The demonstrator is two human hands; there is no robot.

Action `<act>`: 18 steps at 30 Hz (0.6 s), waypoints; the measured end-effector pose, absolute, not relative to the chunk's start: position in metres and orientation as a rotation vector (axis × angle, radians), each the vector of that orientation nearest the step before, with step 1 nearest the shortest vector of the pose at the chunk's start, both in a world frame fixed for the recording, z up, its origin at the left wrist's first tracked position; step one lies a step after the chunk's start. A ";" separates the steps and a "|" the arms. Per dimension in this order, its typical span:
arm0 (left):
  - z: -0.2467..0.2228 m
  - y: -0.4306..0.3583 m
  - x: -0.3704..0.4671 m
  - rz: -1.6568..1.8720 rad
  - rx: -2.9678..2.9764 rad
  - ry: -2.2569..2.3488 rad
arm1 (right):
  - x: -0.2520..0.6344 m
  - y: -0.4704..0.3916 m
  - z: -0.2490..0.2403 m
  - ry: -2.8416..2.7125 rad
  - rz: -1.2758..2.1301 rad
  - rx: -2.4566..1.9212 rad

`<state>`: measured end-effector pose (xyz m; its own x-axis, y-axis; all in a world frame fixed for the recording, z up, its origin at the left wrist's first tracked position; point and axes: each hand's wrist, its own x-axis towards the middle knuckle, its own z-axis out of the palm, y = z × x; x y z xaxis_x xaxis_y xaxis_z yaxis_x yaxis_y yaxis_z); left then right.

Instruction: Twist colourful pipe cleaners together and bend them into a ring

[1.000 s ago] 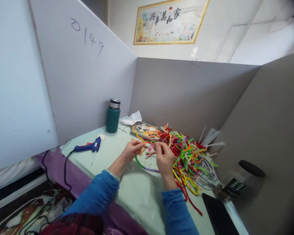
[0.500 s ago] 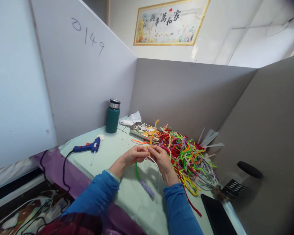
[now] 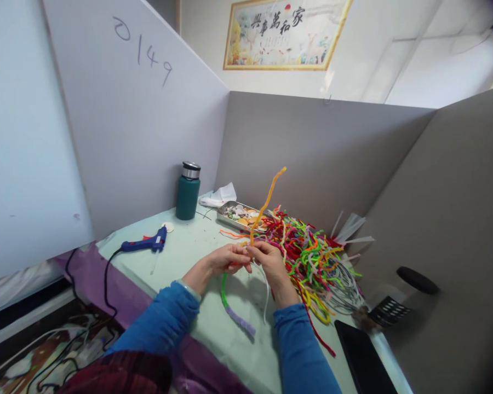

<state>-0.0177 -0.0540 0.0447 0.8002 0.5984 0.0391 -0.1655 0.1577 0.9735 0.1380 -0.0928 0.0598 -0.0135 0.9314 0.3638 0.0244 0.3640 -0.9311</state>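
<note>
on green cloth (image 3: 213, 238), both hands (image 3: 246, 261) pinch an upright orange pipe cleaner (image 3: 268, 200).

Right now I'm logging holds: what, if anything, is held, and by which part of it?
An orange stem, pinched low on its visible length by the right hand. What the left hand pinches beside it can't be told.

Head-high view, forward and down

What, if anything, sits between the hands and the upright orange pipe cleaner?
Nothing visible: the right hand pinches the orange pipe cleaner low down, left hand fingertips close beside; their exact contact is unclear. The metal tray lies beyond, not between.
</note>
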 end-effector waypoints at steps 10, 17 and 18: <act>0.036 -0.051 -0.012 0.707 1.288 0.546 | 0.142 -0.083 0.047 -1.489 0.612 -1.102; 0.039 -0.052 -0.015 0.621 1.210 0.485 | 0.147 -0.078 0.039 -1.427 0.601 -1.119; 0.039 -0.052 -0.015 0.616 1.231 0.499 | 0.146 -0.079 0.039 -1.419 0.616 -1.111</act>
